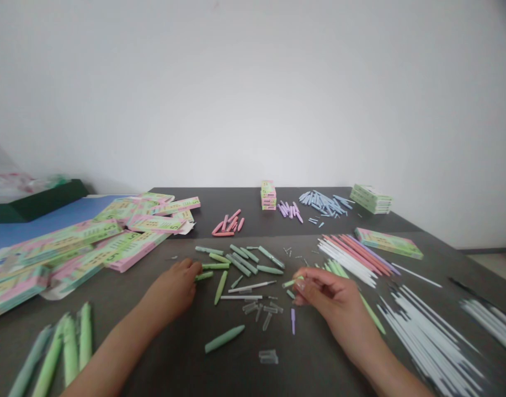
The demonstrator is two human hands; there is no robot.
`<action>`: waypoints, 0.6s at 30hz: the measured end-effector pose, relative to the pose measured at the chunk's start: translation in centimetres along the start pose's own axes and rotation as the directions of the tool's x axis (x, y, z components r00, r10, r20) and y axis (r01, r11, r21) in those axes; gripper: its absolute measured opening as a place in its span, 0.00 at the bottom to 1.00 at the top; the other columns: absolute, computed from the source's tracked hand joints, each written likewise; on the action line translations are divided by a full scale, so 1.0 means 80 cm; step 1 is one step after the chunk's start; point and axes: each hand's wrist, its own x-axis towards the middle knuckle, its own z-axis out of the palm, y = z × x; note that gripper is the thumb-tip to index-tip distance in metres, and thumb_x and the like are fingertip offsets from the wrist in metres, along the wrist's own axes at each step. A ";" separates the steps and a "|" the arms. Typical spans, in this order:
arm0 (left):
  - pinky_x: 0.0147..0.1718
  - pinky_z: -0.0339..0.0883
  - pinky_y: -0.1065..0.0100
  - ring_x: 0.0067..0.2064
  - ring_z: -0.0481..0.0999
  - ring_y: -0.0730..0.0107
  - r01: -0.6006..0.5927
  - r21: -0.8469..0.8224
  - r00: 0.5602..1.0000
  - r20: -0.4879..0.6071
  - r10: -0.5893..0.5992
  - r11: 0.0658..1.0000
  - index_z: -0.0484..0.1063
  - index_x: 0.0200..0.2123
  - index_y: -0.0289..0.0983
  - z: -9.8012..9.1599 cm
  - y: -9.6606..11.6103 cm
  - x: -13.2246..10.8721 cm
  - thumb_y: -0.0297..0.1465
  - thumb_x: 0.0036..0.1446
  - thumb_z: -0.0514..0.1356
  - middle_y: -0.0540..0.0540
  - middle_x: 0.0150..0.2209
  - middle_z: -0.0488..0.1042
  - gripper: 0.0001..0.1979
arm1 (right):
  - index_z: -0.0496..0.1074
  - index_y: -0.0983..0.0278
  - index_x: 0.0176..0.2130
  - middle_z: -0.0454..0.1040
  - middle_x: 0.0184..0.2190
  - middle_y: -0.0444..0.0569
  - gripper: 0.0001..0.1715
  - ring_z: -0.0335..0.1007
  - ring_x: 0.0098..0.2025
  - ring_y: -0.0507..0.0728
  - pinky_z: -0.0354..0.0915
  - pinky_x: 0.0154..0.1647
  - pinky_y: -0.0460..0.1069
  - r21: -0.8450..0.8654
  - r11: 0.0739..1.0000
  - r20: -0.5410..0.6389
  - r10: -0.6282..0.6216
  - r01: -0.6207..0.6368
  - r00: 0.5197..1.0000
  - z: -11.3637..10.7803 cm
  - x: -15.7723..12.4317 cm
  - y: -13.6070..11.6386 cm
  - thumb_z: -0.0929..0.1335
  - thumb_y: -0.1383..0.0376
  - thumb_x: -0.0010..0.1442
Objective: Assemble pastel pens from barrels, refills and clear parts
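My left hand [174, 289] lies left of the loose green pen parts, its fingers curled on the end of a light green pen barrel [204, 275]. My right hand [329, 295] pinches a small light green pen part [292, 282] with a clear end between thumb and forefinger. Between the hands lie several dull green barrels [238, 264], two white pen refills [242, 298] and several clear plastic caps [267, 321]. A small purple piece [293, 321] rests left of my right wrist. Nearer to me is a single green barrel [224, 339].
Flat pen boxes [128, 248] cover the left side. Assembled green pens [70, 342] lie at front left. White refills [430, 336] spread at right. Pink parts [228, 225], purple parts [291, 210], blue parts [325, 203] and stacked boxes [268, 196] sit farther back.
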 end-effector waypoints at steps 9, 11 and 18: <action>0.28 0.62 0.71 0.30 0.71 0.68 -0.071 -0.510 0.991 0.061 0.118 0.857 0.68 0.31 0.37 -0.035 0.039 -0.022 0.29 0.51 0.54 0.49 0.28 0.72 0.04 | 0.73 0.65 0.29 0.66 0.20 0.42 0.12 0.61 0.25 0.49 0.58 0.26 0.43 0.049 0.998 0.084 -0.049 0.045 0.995 0.021 -0.013 -0.006 0.68 0.59 0.55; 0.27 0.61 0.74 0.30 0.70 0.71 -0.088 -0.710 0.966 0.110 0.234 0.698 0.68 0.32 0.37 -0.042 0.061 -0.031 0.31 0.52 0.56 0.50 0.28 0.71 0.04 | 0.72 0.65 0.29 0.67 0.22 0.42 0.10 0.61 0.25 0.49 0.58 0.26 0.43 0.065 0.995 0.083 -0.085 0.080 0.993 0.023 -0.018 -0.011 0.68 0.60 0.55; 0.28 0.63 0.74 0.31 0.71 0.71 -0.001 -0.851 0.922 0.203 0.331 0.525 0.67 0.31 0.36 -0.042 0.103 -0.044 0.30 0.52 0.58 0.49 0.29 0.72 0.04 | 0.72 0.63 0.31 0.68 0.26 0.44 0.04 0.63 0.29 0.50 0.60 0.29 0.43 0.033 0.975 0.045 -0.223 0.221 0.974 0.019 -0.022 -0.020 0.67 0.65 0.56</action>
